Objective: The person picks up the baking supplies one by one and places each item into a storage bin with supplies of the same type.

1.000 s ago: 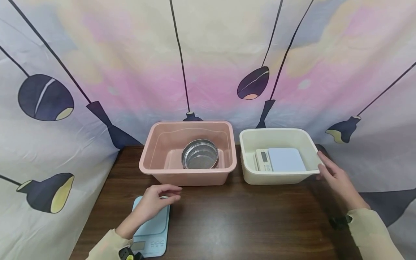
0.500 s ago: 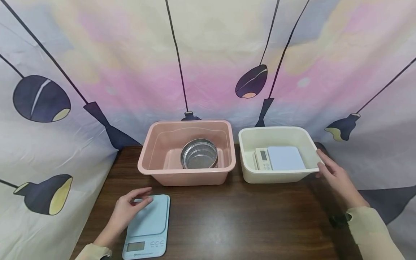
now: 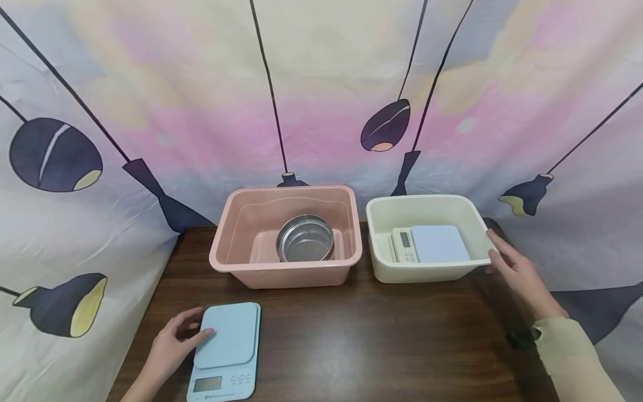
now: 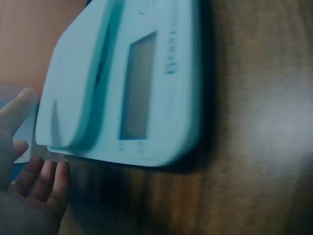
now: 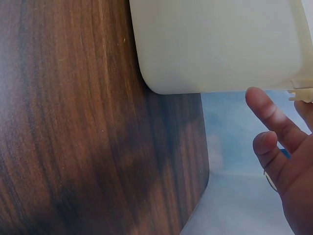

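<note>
At the front left lies a light-blue kitchen scale (image 3: 228,338). My left hand (image 3: 171,346) is at its left edge, thumb above the weighing plate and fingers loosely curved beside it. In the left wrist view the fingers (image 4: 45,178) are spread next to the scale's end, with no firm hold visible. My right hand (image 3: 519,279) holds the right rim of a cream plastic basin (image 3: 427,273), thumb at the rim and other fingers below. In the right wrist view two fingers (image 5: 276,117) hang loose under the basin wall. A white kitchen scale (image 3: 439,244) lies inside this basin.
Left of the cream basin stands a pink plastic basin (image 3: 286,276) with a round metal sieve (image 3: 305,239) in it. Both are at the back of the brown wooden table (image 3: 382,340), before a patterned cloth (image 3: 321,100).
My left hand has moved left and toward me, from in front of the pink basin across the blue scale to its left edge. The right hand keeps its place at the cream basin's rim.
</note>
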Motion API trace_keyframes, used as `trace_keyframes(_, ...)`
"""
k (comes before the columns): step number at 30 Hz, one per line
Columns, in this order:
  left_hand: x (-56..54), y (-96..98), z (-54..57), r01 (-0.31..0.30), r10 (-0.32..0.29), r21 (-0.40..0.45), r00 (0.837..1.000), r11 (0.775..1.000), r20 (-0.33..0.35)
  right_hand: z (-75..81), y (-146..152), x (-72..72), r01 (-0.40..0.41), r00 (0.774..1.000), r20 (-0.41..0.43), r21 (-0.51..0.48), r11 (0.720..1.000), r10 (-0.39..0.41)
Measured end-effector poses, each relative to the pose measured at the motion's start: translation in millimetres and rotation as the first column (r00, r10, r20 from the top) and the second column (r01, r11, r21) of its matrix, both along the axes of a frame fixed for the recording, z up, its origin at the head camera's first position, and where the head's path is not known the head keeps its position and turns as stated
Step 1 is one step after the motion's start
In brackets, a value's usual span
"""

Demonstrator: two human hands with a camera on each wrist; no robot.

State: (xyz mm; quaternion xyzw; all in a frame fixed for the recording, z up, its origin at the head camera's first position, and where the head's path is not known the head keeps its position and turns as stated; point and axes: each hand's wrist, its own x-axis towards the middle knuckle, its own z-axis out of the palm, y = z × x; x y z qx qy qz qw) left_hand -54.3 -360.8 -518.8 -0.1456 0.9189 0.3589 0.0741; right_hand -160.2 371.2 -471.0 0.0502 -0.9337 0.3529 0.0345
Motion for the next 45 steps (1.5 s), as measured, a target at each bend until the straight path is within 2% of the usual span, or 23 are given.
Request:
trace_keyframes(2,4.1,-2.2,-3.0,-0.005,0.004,0.019,0.999,1.000,0.053,0.1,0,-0.6,0.005,1.000,0.001,0.006,1.000,-0.005)
trace_keyframes(6,13.0,-2.7,-7.0,-0.015,0.011,0.035,0.995,0.999,0.101,0.6,-1,-2.5,0.006,1.000,0.005,0.009,1.000,-0.006)
trace_keyframes(15,27.7,-0.1,-12.1,-0.025,0.025,-0.004,0.994,1.000,0.107,1.2,1,-1.9,-0.001,1.000,0.005,-0.016,1.000,0.001)
trace_keyframes(18,31.6,0.0,-14.6,-0.039,0.041,-0.013,0.991,0.999,0.127,1.6,0,-1.8,-0.001,1.000,0.006,-0.012,1.000,0.001)
trace_keyframes(24,34.4,-0.4,-15.2,-0.072,0.072,-0.007,0.984,0.997,0.161,3.1,-1,-1.4,0.004,1.000,0.020,-0.012,1.000,-0.003)
trace_keyframes(28,33.8,-1.5,-13.5,-0.060,0.060,-0.004,0.985,0.998,0.161,2.3,-2,-0.2,0.008,1.000,0.016,-0.021,1.000,-0.008)
trace_keyframes(31,33.2,-1.6,-10.4,-0.038,0.035,0.016,0.987,0.999,0.154,1.3,-3,0.3,0.005,1.000,0.016,-0.032,0.999,-0.005)
trace_keyframes(34,32.4,-1.4,-6.3,-0.021,0.007,0.084,0.986,0.996,0.166,-0.2,-2,0.4,0.010,1.000,0.020,-0.025,1.000,-0.009)
trace_keyframes(37,32.7,-2.8,-2.1,0.017,-0.049,0.174,0.982,0.985,0.182,-1.3,-1,0.3,0.011,1.000,0.023,-0.023,1.000,-0.010)
trace_keyframes(40,34.4,-7.6,0.8,0.070,-0.122,0.253,0.973,0.965,0.195,-1.7,-1,0.0,0.010,1.000,0.024,-0.025,1.000,-0.009)
trace_keyframes(43,36.8,-15.1,1.3,0.134,-0.205,0.329,0.960,0.935,0.191,-1.2,-3,0.2,0.011,1.000,0.025,-0.023,1.000,-0.010)
trace_keyframes(45,38.5,-20.7,0.2,0.176,-0.266,0.405,0.948,0.897,0.178,-0.9,-3,0.2,0.012,1.000,0.027,-0.025,1.000,-0.012)
